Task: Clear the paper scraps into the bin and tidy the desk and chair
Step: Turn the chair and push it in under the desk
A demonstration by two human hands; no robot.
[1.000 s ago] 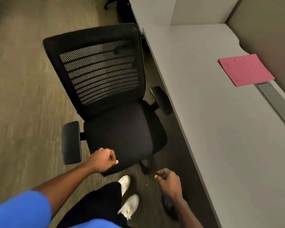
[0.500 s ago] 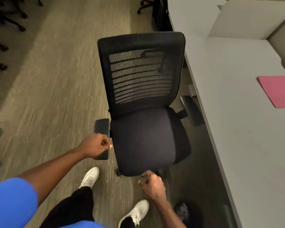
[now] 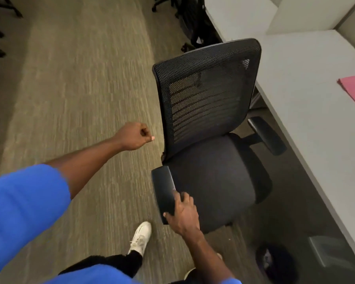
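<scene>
Chair (image 3: 213,160): beside desk (image 3: 307,103), seat turned from it | Right hand (image 3: 182,214): clasped over near armrest (image 3: 164,193) | Left hand (image 3: 134,136): fisted, apparently empty, clear of chair | Handling: heavy, likely rolls on casters; rigid armrest a sound hold | Bin (image 3: 275,261): under desk, contents unclear.

The room is dim and warm-toned, lit softly from overhead. The grey desk (image 3: 307,111) takes the most light and shows no glare. Deep shadow lies under its edge, where the bin (image 3: 275,263) is nearly lost. The carpet (image 3: 74,83) streaks with motion blur, and the blue sleeve (image 3: 23,212) is smeared and soft. Straight lines bow toward the frame's edges.
</scene>
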